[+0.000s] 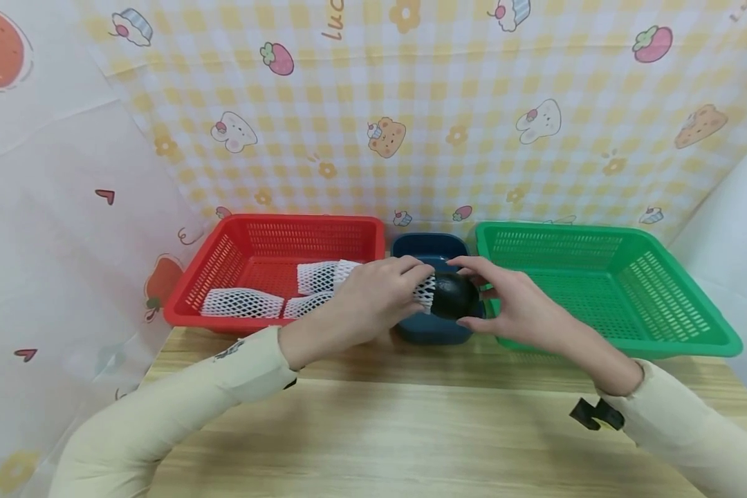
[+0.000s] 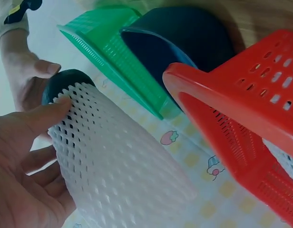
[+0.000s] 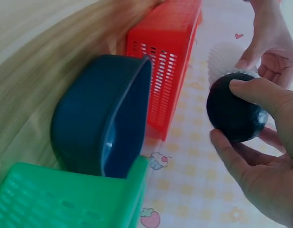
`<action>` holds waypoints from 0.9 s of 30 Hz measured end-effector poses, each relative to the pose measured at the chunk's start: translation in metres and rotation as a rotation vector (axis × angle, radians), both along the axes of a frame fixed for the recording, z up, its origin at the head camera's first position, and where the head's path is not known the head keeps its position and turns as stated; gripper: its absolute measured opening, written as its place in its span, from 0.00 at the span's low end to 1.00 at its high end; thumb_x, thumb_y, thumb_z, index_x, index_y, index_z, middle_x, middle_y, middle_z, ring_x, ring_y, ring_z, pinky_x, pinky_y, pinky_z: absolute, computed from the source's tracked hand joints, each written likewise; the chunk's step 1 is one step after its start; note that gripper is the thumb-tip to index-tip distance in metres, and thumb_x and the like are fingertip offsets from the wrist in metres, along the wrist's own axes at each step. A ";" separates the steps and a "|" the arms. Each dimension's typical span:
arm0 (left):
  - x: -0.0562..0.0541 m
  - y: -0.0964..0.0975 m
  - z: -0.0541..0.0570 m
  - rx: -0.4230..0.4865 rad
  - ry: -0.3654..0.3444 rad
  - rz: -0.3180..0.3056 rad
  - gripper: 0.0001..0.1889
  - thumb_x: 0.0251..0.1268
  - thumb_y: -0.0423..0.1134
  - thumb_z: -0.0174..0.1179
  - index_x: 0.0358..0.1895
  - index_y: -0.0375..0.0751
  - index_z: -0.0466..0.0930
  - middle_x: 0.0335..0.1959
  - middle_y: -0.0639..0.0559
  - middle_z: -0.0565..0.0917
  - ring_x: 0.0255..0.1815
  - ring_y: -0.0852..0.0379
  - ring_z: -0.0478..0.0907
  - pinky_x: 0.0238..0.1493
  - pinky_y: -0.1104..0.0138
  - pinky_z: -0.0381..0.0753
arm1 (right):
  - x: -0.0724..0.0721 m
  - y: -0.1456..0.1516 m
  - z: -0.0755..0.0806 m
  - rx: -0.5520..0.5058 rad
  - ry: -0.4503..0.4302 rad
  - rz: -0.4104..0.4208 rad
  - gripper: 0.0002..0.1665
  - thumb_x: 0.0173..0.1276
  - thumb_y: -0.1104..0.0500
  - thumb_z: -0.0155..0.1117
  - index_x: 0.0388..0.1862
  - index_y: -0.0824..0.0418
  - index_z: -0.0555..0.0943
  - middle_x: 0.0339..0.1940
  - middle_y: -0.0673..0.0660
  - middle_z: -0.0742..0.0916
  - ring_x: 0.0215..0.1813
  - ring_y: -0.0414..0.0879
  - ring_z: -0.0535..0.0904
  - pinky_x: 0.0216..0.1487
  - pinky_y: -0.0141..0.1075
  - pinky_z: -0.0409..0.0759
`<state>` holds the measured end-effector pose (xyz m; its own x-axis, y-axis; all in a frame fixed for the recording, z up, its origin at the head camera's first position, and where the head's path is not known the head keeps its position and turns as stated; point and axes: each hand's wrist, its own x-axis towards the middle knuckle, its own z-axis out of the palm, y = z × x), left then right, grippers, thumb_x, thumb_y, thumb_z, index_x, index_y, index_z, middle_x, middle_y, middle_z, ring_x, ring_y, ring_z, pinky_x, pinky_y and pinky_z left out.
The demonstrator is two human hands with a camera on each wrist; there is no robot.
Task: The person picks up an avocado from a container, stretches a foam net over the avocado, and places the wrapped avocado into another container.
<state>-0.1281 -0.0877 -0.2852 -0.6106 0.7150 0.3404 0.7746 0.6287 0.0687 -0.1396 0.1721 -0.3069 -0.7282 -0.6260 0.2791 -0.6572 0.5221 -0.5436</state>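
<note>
Above the dark blue bin, both hands hold one thing between them: a dark, rounded, avocado-like fruit (image 1: pixel 455 296) partly inside a white foam net sleeve (image 2: pixel 111 152). My left hand (image 1: pixel 382 290) grips the sleeve near its mouth, thumb on the mesh. From the right, my right hand (image 1: pixel 517 301) holds the bare end of the fruit, thumb on one side and fingers on the other, as the right wrist view shows. The sleeve's loose end extends leftward beyond the fruit. In the head view, my left hand hides much of the sleeve.
The red basket (image 1: pixel 274 321) on the left holds several white foam net sleeves (image 1: pixel 243 303). A dark blue bin (image 1: pixel 432 335) stands in the middle, and a green basket (image 1: pixel 666 346) on the right. All three line the back of the wooden table (image 1: pixel 411 436), before a patterned cloth (image 1: pixel 411 90).
</note>
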 end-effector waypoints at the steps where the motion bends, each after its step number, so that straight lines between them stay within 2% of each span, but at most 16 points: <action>1: 0.000 -0.001 0.000 0.009 -0.015 -0.006 0.29 0.59 0.45 0.75 0.63 0.40 0.80 0.55 0.46 0.82 0.51 0.52 0.82 0.48 0.62 0.84 | 0.001 0.000 -0.001 -0.005 0.009 -0.003 0.48 0.52 0.65 0.84 0.71 0.57 0.70 0.58 0.59 0.82 0.52 0.52 0.83 0.46 0.44 0.85; 5: 0.000 -0.003 0.000 0.031 -0.056 -0.049 0.30 0.60 0.43 0.75 0.65 0.39 0.78 0.59 0.45 0.81 0.55 0.51 0.81 0.49 0.62 0.83 | 0.003 0.001 -0.005 -0.015 0.057 0.007 0.44 0.52 0.65 0.84 0.65 0.61 0.71 0.56 0.59 0.83 0.50 0.50 0.84 0.45 0.44 0.85; 9: -0.001 -0.003 -0.001 0.032 -0.031 -0.096 0.32 0.59 0.44 0.76 0.66 0.37 0.78 0.60 0.44 0.80 0.57 0.50 0.80 0.50 0.61 0.83 | 0.004 0.001 -0.005 -0.019 0.070 0.032 0.42 0.54 0.64 0.83 0.65 0.62 0.72 0.56 0.58 0.83 0.50 0.48 0.84 0.44 0.42 0.85; 18: 0.001 0.000 -0.004 0.051 -0.012 -0.111 0.34 0.59 0.47 0.76 0.66 0.35 0.77 0.62 0.42 0.79 0.59 0.49 0.78 0.53 0.61 0.82 | 0.007 0.002 0.001 -0.065 -0.054 0.066 0.41 0.61 0.64 0.78 0.72 0.61 0.71 0.63 0.58 0.79 0.58 0.50 0.82 0.52 0.41 0.82; 27: 0.000 0.003 -0.006 0.080 -0.027 -0.121 0.37 0.58 0.47 0.77 0.68 0.34 0.74 0.63 0.42 0.78 0.60 0.48 0.77 0.56 0.62 0.80 | 0.005 -0.003 -0.003 -0.136 -0.122 0.073 0.40 0.61 0.66 0.76 0.72 0.65 0.72 0.65 0.62 0.79 0.57 0.52 0.83 0.52 0.44 0.82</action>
